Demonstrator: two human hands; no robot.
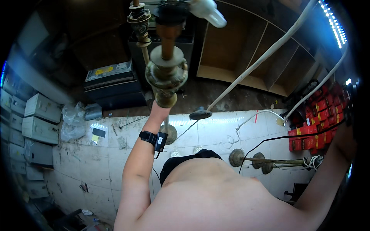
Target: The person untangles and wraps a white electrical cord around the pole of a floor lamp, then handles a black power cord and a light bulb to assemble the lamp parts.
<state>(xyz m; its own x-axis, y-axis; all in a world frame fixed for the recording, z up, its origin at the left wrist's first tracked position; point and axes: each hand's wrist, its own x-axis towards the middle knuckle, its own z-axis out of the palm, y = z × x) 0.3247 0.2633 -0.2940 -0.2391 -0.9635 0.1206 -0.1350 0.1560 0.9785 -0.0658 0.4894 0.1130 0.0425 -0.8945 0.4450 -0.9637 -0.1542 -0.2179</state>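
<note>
An ornate floor lamp stands upright before me, its brass-coloured vase-shaped section close to the camera. My left hand is at the pole just below that section and appears closed round it; its fingers are mostly hidden behind the lamp. A black band with a small box sits on my left wrist. The lamp's round base is on the floor near my feet. At the top, a white bulb hangs beside the dark lamp head. My right arm is raised to the right edge, where the hand is lost in darkness.
A second ornate lamp stands behind. A pale pole leans up right from a dark base. Several lamp stands lie on the tiles, near cables and red boxes. White units line the left; a wooden cabinet stands ahead.
</note>
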